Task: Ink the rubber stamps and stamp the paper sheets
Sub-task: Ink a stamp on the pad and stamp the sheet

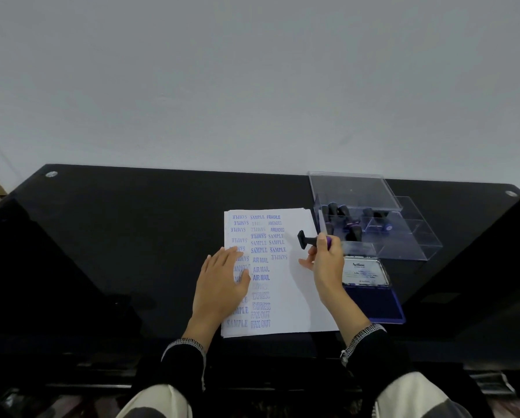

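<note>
Right hand [325, 260] pinching the stamp [307, 240] above the paper [301, 297], left hand [222, 279] flat on it: best lowered square, pressed evenly

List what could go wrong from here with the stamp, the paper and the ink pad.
1. The right hand holds the stamp tilted above the paper; landing tilted may print partially.
2. The left hand lies on earlier prints and might smear them.
3. The open ink pad sits beside the right wrist; a sleeve could brush it.

Dim even light, soft focus, edges bowed
</note>
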`<state>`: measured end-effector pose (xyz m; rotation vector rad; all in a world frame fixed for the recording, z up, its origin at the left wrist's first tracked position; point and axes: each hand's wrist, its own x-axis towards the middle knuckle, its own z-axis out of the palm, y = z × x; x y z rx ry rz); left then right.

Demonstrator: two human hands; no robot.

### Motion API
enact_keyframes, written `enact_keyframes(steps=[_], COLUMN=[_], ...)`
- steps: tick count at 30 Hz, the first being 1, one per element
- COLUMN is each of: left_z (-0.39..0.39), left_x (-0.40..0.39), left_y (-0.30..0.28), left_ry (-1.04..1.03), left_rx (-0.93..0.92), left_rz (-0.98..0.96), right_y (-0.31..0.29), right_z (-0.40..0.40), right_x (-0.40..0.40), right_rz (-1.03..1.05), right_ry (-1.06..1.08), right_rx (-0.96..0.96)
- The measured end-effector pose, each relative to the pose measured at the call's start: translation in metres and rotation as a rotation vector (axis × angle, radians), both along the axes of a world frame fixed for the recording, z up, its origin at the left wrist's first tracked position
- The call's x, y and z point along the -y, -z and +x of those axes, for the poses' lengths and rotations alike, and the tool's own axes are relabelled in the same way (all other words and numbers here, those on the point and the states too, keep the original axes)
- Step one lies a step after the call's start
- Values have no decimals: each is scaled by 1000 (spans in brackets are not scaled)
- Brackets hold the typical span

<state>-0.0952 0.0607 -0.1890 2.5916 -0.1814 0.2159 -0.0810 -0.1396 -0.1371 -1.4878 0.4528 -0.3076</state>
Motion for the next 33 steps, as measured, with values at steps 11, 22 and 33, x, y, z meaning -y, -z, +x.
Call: enact_keyframes(steps=[11, 22, 33], left_z=[-6, -29, -37], left_x=[0, 92, 108], left_y=[-5, -25, -4], left_ry=[58, 103, 272], left_rx=[143, 98, 33], left_rz=[-38, -190, -128], right_y=[-14, -20, -13], right_z=[-12, -59, -84], right_x=[20, 95, 122], right_rz=[55, -250, -855], right_ry=[-64, -76, -319], right_rx=[57, 89, -10])
